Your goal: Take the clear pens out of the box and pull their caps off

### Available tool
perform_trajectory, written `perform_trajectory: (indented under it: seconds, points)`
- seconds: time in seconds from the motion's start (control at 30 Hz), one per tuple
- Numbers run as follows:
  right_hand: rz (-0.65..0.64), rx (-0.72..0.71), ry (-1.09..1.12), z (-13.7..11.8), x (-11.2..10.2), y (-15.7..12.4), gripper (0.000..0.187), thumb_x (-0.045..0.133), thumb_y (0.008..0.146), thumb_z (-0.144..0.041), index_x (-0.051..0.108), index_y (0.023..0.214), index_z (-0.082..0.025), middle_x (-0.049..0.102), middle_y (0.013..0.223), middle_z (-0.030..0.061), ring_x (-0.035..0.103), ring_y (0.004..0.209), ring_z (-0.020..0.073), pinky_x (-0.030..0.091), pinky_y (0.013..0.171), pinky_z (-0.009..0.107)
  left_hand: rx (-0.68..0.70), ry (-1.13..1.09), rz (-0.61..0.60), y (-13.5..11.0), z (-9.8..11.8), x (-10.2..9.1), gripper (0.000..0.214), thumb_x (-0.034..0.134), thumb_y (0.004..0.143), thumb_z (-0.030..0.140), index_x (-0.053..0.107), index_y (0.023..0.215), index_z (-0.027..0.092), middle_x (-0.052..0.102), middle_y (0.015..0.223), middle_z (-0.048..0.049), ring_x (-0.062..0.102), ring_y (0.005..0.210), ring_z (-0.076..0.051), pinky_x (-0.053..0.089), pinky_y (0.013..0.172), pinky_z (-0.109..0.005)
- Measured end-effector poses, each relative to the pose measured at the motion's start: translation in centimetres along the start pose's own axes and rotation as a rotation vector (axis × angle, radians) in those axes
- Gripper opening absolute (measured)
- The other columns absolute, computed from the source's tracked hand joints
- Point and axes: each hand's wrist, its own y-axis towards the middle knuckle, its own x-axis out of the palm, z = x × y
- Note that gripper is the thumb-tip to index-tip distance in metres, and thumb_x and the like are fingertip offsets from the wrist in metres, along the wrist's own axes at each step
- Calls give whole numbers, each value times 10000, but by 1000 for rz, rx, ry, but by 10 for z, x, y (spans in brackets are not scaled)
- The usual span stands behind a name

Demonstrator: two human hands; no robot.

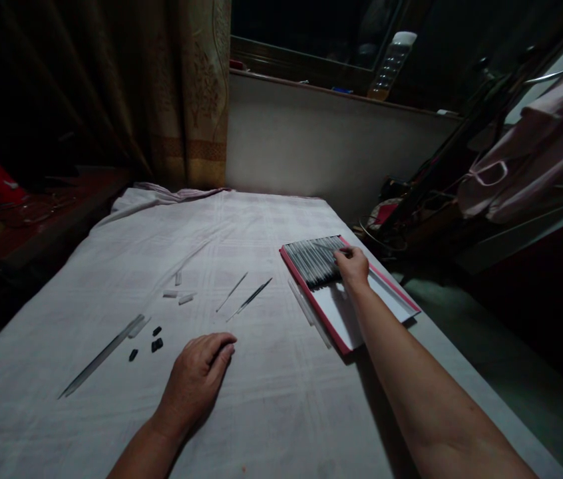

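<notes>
My right hand [352, 265] is over a shallow box [314, 309] with pink-red edges. Its fingers are pinched at the right end of a packed row of slim grey pen-like sticks [309, 261], and one thin stick seems to be between them. My left hand [202, 364] lies on the white cloth with fingers loosely curved and nothing visible in it. Beyond it are thin pointed sticks [250, 299]. To its left lie several small black pieces [157, 344], short clear pieces [186, 299] and a long grey pointed stick [104, 356].
A white checked cloth [271, 412] covers the surface. Clear strips [306, 309] lie along the box's left edge. Behind are a curtain [206, 100], a wall [311, 133] and a bottle [392, 66] on the sill. Pink fabric [526, 159] hangs at right.
</notes>
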Motion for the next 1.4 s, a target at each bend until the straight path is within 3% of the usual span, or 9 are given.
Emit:
perform_trajectory:
  seconds: [0.2, 0.47, 0.67, 0.87, 1.0, 1.1, 1.23, 1.4]
  points:
    - [-69, -9, -291, 0, -7, -11, 141, 669, 691, -268, 730, 789, -187, 759, 831, 85, 695, 860, 289, 513, 817, 386, -1, -1, -18, -1, 0, 0, 283, 496, 972, 427, 731, 979, 270, 787, 907, -13, 737, 831, -196, 589, 802, -332]
    - [-127, -6, -424, -3, -12, -14, 193, 690, 741, -318, 798, 875, -230, 798, 937, 85, 703, 921, 290, 507, 805, 367, 3, -4, -29, 0, -1, 0, 289, 486, 973, 426, 728, 975, 269, 790, 912, -19, 740, 841, -206, 592, 799, -341]
    - [-134, 51, -310, -1, -19, -6, 174, 656, 734, -301, 799, 788, -219, 801, 878, 81, 708, 895, 273, 516, 744, 329, 10, -6, -41, 0, -1, 0, 284, 494, 970, 428, 728, 979, 267, 789, 917, -24, 742, 845, -205, 593, 803, -338]
    - [-151, 183, -55, -13, -27, -8, 283, 614, 734, -384, 746, 761, -135, 767, 787, 104, 623, 576, 170, 453, 523, 261, 27, 8, -32, 1, 0, -1, 306, 480, 978, 443, 725, 970, 260, 789, 901, -22, 740, 820, -202, 593, 788, -336]
    - [-174, 236, 100, -31, -32, -20, 348, 706, 641, -456, 711, 778, -136, 731, 742, 85, 561, 529, 132, 383, 458, 226, 19, 4, -43, 2, 1, -2, 295, 485, 973, 431, 727, 974, 262, 791, 911, -20, 742, 833, -202, 591, 803, -340]
    - [-203, 248, 210, -49, -31, -45, 436, 761, 574, -515, 694, 815, -158, 686, 689, 34, 539, 521, 114, 366, 459, 213, 3, -1, -56, 1, 2, -2, 287, 488, 970, 421, 727, 977, 263, 790, 913, -23, 740, 846, -205, 590, 812, -341]
    - [-282, 299, 569, -70, -22, -111, 480, 845, 509, -527, 656, 787, -185, 577, 559, -52, 462, 466, 81, 337, 438, 194, 4, 5, -34, 1, -2, -1, 287, 476, 980, 412, 717, 995, 256, 786, 924, -26, 734, 855, -201, 581, 814, -338]
    - [-349, 408, 620, -71, -14, -192, 471, 856, 550, -555, 653, 758, -183, 622, 547, -23, 494, 464, 92, 381, 430, 199, -17, 210, 108, 12, -20, -16, 299, 455, 983, 397, 703, 1022, 235, 764, 942, -69, 703, 905, -244, 543, 846, -384]
